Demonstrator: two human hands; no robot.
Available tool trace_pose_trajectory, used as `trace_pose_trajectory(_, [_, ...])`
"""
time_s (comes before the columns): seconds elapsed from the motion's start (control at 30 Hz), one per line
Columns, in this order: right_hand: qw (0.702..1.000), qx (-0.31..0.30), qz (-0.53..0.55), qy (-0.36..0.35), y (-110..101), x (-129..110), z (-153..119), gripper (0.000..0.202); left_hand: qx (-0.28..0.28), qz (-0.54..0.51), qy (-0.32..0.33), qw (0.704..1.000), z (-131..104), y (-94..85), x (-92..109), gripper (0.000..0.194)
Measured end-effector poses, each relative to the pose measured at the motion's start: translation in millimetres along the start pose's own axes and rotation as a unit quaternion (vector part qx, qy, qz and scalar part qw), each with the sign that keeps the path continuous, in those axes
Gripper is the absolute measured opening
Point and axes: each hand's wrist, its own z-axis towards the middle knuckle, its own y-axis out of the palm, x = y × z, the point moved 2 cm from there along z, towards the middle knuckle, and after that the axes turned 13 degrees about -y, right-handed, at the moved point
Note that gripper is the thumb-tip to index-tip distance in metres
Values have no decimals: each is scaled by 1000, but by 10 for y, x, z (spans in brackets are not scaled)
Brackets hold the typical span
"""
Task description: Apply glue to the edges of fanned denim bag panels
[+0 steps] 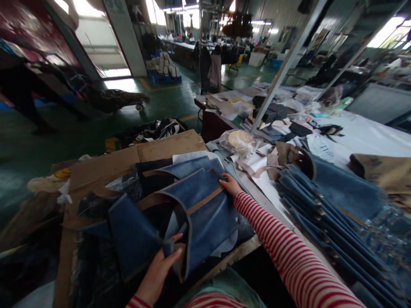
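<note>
one blue panel [213,222] between two hands [229,185]

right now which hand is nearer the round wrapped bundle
Right. The right hand is just short of the round wrapped bundle; the left hand is farther back, at the blue piece.

Open air above blue bag [210,218]; slanted pole [287,68] beyond.

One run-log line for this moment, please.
left hand: pinching blue flap | right hand: touching far edge of blue panel | beyond: cardboard | right side: stacked blue pieces
</note>
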Motion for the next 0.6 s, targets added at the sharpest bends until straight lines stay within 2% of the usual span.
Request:
trace_pose_trajectory(0.1, [992, 15, 48, -115, -10, -586, 181, 23, -13, 44, 38, 998, -158, 34, 193, 49])
trace_pose_trajectory(0.2, [970, 48, 85, -223, -226, -1199, 428, 23, 15, -4, 49, 999, -332, -108, 369, 42])
trace_pose_trajectory(0.27, [947, 89, 107, -291, -438, -1421, 584, 24, 36, -32, 71, 996, -441, -196, 499, 38])
trace_pose_trajectory(0.3, [942, 106, 107, -300, -529, -1435, 644, 25, 41, -40, 82, 995, -483, -214, 559, 37])
trace_pose_trajectory(0.37, [959, 116, 69, -250, -624, -1255, 703, 28, 33, -50, 88, 994, -512, -191, 627, 38])
trace_pose_trajectory(0.43, [986, 90, -9, -138, -583, -866, 646, 32, 15, -40, 69, 997, -446, -109, 588, 44])
trace_pose_trajectory(0.5, [995, 48, -82, -26, -438, -399, 474, 34, 25, 3, 36, 999, -288, -28, 421, 50])
trace_pose_trajectory(0.6, [994, 1, -108, 34, -158, 174, 161, 37, 79, 92, -6, 993, 18, -1, 27, 55])
